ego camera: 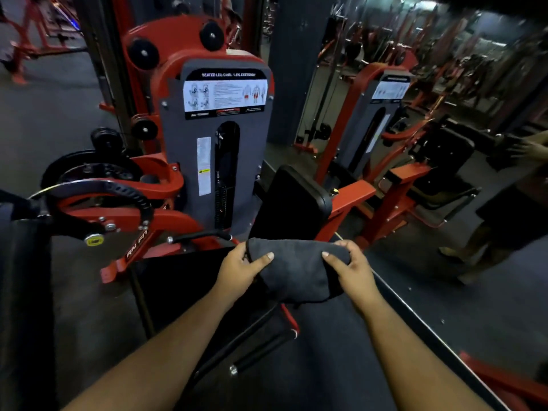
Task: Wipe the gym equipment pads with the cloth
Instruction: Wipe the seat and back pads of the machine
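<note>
Dim gym floor and red-framed machines fill the frame, with a mirror (385, 114) along the right side doubling the equipment. At lower centre, the fingers (268, 256) of the left hand (240, 266) curl over the left end of the cloth (296, 266), thumb on top and the others tucked beneath its edge; the right hand (348, 266) pinches the opposite end the same way, thumb lying across the top. Both hands therefore grasp the cloth, stretching it between them, probably to gather it into a thick pad with a flat face before pressing it to the upholstery. The cloth is dark grey, soft and slightly fuzzy like microfibre, folded over so it bulges in the middle and droops toward the bottom of the frame; whether it is damp I cannot tell. It hangs just below the lower edge of the black back pad (292, 203), which tilts up toward mid-frame, and above what seems to be the black seat pad (184, 280), though that surface is too dark to read clearly. I judge wiping has not begun at this pad, since the cloth appears held clear of it. Further out, the grey weight-stack housing (189, 161) with its instruction placard (225, 94) rises at centre, and a red pivot arm (118, 215) with a chrome adjuster sits at middle left.
</note>
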Motion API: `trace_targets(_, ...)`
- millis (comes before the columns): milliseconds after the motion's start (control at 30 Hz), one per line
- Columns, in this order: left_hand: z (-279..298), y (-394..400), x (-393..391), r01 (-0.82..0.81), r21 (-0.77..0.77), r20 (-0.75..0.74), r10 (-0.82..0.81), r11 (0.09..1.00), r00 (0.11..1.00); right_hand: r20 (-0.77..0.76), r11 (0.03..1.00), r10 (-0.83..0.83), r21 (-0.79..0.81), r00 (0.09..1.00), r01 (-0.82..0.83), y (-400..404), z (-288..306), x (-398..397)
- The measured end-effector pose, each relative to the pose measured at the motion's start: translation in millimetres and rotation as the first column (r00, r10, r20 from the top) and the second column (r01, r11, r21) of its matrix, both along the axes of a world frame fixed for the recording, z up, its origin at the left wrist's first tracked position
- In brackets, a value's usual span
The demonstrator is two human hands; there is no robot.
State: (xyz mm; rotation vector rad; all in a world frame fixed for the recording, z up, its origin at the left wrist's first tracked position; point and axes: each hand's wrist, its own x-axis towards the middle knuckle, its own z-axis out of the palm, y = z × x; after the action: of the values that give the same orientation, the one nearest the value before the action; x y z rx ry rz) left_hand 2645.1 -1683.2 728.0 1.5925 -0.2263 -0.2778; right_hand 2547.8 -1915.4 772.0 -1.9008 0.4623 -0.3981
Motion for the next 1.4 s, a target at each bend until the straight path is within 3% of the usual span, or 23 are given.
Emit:
trace_targets(133, -8, -30, 40, -0.011, 0.143, 0.089, -0.002, 0.990, 0.996, 0.050, 0.999, -0.027, -0.028, 0.998, 0.028, -35, 15, 52)
trace_targets(300, -12, -87, 82, -0.070, -0.018, -0.051, 0.069, 0.997, 0.996, 0.084, 0.940, 0.022, -0.340, 0.996, 0.008, -82, 49, 139)
trace_targets(433, -16, -144, 114, -0.249, -0.136, -0.210, 0.218, 0.959, 0.953, 0.021, 0.772, 0.102, -0.632, 0.995, -0.066, -113, 69, 226)
trace_targets(567, -62, -187, 158, -0.338, -0.056, -0.304, 0.306, 0.940, 0.902, -0.123, 0.459, -0.010, -0.882, 0.992, -0.105, -114, 40, 282)
trace_targets(700, -97, -195, 176, -0.226, 0.083, -0.385, 0.240, 0.971, 0.891, -0.500, 0.378, -0.007, -0.803, 0.866, -0.461, -106, -39, 255)
trace_targets(900, -123, -188, 197, -0.073, 0.037, -0.270, 0.080, 0.997, 0.960, -0.514, 0.269, -0.035, -0.831, 0.857, -0.487, -105, -45, 291)
trace_targets(1033, -161, -202, 217, 0.289, 0.052, -0.401, -0.246, 0.956, 0.883, -0.582, 0.218, -0.001, -0.794, 0.813, -0.567, -92, -36, 358)
trace_targets(1100, -166, -206, 213, 0.423, 0.218, -0.339, -0.338, 0.879, 0.878, -0.625, 0.187, 0.013, -0.765, 0.780, -0.616, -88, -32, 378)
trace_targets(1167, -164, -201, 211, 0.443, 0.366, -0.256, -0.369, 0.819, 0.893, -0.652, 0.155, -0.005, -0.750, 0.758, -0.643, -89, -29, 371)
trace_targets(1333, -165, -200, 195, 0.401, 0.362, -0.180, -0.359, 0.842, 0.916, -0.610, -0.205, -0.055, -0.767, 0.790, -0.607, -102, -39, 283)
trace_targets(1400, -171, -202, 195, 0.371, 0.363, -0.173, -0.329, 0.855, 0.928, -0.616, -0.264, -0.077, -0.746, 0.784, -0.612, -99, -39, 296)
